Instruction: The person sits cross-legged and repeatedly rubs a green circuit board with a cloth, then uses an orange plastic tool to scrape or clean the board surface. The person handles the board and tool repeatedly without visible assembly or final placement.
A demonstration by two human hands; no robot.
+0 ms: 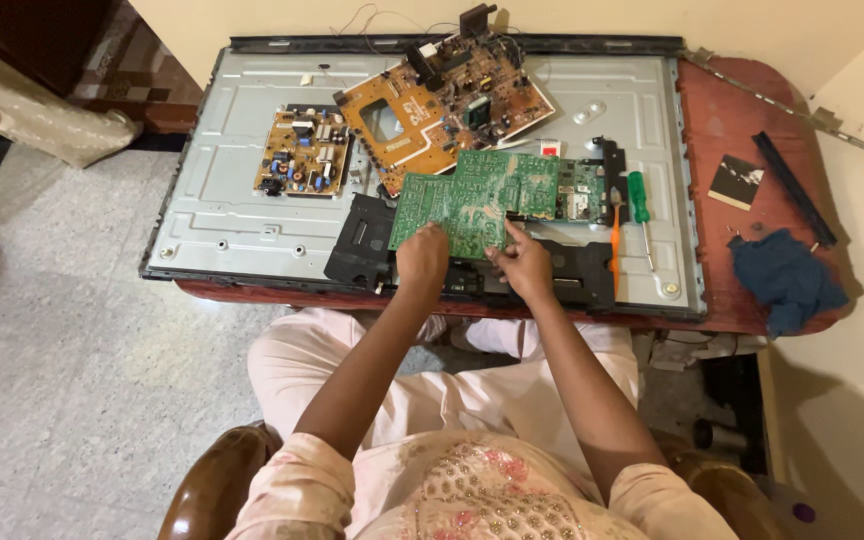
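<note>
Nearest the camera, the left hand (422,258) and right hand (524,263) both grip the near edge of a green board (472,195), fingers closed on it. The board (tilted up a little, as far as one can tell) sits over the near middle of a grey metal panel (222,190) that covers most of the red worktop (732,120). Just under the board lie black plastic covers (362,240). Right of the board rest an orange screwdriver (614,235) and a green screwdriver (640,205), side by side. Further right of the board, off the panel, a blue cloth (787,275) lies on the worktop. Beyond the board sit a large brown board (442,105) and, left of that, a small brown board (302,152).
</note>
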